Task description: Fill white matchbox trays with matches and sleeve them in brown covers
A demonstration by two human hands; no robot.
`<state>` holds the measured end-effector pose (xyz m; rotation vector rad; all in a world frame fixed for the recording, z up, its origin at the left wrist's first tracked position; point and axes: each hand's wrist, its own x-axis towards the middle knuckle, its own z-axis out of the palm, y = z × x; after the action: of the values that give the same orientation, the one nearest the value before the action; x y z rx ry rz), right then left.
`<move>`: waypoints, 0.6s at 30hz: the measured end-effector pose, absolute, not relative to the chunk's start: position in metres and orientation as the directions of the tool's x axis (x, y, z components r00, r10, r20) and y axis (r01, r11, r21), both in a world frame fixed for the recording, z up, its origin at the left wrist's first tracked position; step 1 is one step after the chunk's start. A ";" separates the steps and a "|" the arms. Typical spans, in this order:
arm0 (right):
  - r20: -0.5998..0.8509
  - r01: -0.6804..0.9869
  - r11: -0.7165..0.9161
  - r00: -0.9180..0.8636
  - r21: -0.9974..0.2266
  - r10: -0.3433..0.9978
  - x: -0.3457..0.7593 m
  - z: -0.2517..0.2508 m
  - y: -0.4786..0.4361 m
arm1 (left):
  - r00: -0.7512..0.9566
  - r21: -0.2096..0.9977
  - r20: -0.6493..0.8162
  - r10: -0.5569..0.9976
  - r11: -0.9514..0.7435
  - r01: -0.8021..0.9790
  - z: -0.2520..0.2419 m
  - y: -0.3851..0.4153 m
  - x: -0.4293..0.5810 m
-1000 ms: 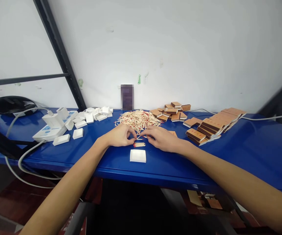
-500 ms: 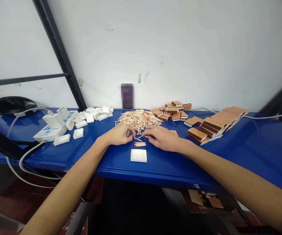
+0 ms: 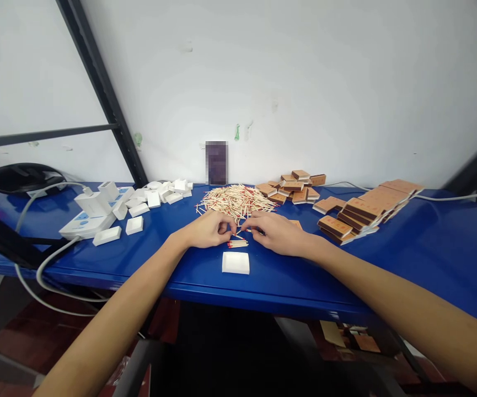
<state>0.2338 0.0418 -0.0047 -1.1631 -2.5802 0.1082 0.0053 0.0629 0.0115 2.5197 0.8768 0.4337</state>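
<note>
My left hand point(image 3: 212, 229) is closed in a pinch at the near edge of a heap of red-tipped matches point(image 3: 240, 199), with a match at its fingertips. Facing it, my right hand point(image 3: 274, 234) has thumb and forefinger curled together on a match as well; part of that stick is hidden by the fingers. Just below the fingertips, a small row of matches point(image 3: 239, 243) lies side by side, red heads to the left. Nearer the table edge stands an open white matchbox tray point(image 3: 235, 263).
White inner trays point(image 3: 153, 198) lie in a loose pile at left, beside a white power strip with plugs point(image 3: 89, 218). Brown matchbox sleeves point(image 3: 294, 186) are heaped behind my right hand, with stacked ones point(image 3: 364, 209) farther right. A dark pixelated panel point(image 3: 216, 163) leans on the wall.
My left hand has shifted slightly right, closer to my right hand and over the left end of the small match row. The right hand stays nearly in place.
</note>
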 end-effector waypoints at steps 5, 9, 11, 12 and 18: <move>0.235 0.733 0.652 -0.611 -0.194 0.756 0.234 -0.003 0.041 | 0.745 0.393 0.153 0.649 -0.731 0.557 0.013 0.063 0.004; 0.229 0.741 0.644 -0.604 -0.191 0.763 0.235 -0.003 0.041 | 0.739 0.296 0.196 0.645 -0.757 0.583 0.013 0.062 0.003; 0.233 0.726 0.660 -0.619 -0.194 0.750 0.235 -0.004 0.041 | 0.728 0.274 0.225 0.648 -0.759 0.591 0.012 0.062 0.003; 0.236 0.715 0.670 -0.629 -0.200 0.741 0.235 -0.004 0.041 | 0.719 0.268 0.241 0.652 -0.757 0.597 0.012 0.062 0.004; 0.264 0.668 0.707 -0.656 -0.232 0.707 0.231 -0.005 0.039 | 0.659 0.256 0.311 0.685 -0.728 0.636 0.009 0.061 0.008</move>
<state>0.2305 0.0391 -0.0053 -1.0753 -2.5814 0.1629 0.0079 0.0614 0.0093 2.7458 1.0986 0.5937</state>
